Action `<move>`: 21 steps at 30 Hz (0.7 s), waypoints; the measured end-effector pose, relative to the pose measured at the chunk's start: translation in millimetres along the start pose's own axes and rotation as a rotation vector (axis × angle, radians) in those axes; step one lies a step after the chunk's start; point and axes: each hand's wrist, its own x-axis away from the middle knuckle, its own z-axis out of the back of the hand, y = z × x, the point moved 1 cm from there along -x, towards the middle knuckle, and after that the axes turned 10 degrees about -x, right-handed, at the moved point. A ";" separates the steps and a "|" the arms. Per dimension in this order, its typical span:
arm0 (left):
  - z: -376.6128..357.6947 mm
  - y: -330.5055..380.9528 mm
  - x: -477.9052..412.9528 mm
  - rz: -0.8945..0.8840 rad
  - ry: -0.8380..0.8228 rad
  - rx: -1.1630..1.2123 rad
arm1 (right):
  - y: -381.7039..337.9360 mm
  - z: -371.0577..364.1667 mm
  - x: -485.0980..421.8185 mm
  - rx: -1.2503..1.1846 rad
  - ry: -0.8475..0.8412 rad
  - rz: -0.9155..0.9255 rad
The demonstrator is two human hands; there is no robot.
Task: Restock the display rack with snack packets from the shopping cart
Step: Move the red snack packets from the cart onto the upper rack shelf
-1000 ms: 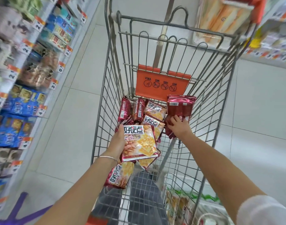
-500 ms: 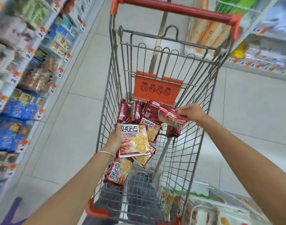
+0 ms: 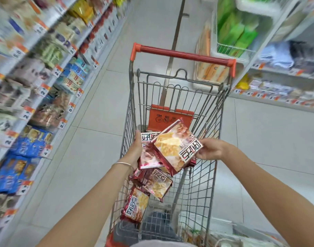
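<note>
A wire shopping cart (image 3: 204, 177) with a red handle stands in the aisle below me. My left hand (image 3: 134, 150) grips a red snack packet (image 3: 147, 154) by its left edge above the cart. My right hand (image 3: 211, 149) pinches a second red packet (image 3: 174, 148) with a cracker picture; it is tilted and overlaps the first. Two more red packets (image 3: 158, 184) (image 3: 134, 205) lie lower in the cart. The display rack (image 3: 37, 97) with blurred snack rows and price tags runs along the left.
An orange child-seat flap (image 3: 156, 116) hangs at the cart's far end. Shelves with green packs (image 3: 236, 31) and a white basket stand at the right. Pale tiled floor (image 3: 92, 139) stretches between the rack and the cart. More goods sit at the bottom right.
Both hands have lifted their packets up out of the cart. My right hand brought its packet left, over the one in my left hand. The view tilted up along the aisle.
</note>
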 end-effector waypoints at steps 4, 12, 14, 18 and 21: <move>0.9 7.8 5.6 -0.013 -0.097 -0.114 | -4.9 -12.1 6.5 0.222 -0.030 0.132; 19.1 4.1 -28.1 -0.009 -0.258 -0.244 | -14.0 -59.9 43.3 0.640 -0.105 0.285; 22.8 3.4 -32.2 -0.022 -0.325 -0.326 | -7.4 -81.0 53.4 0.859 -0.095 0.312; 28.2 23.7 34.4 -0.002 -0.394 -0.300 | 16.8 -113.6 58.0 1.135 0.002 0.506; 27.3 26.0 65.4 -0.039 -0.480 -0.271 | 35.9 -118.9 58.0 1.080 0.032 0.581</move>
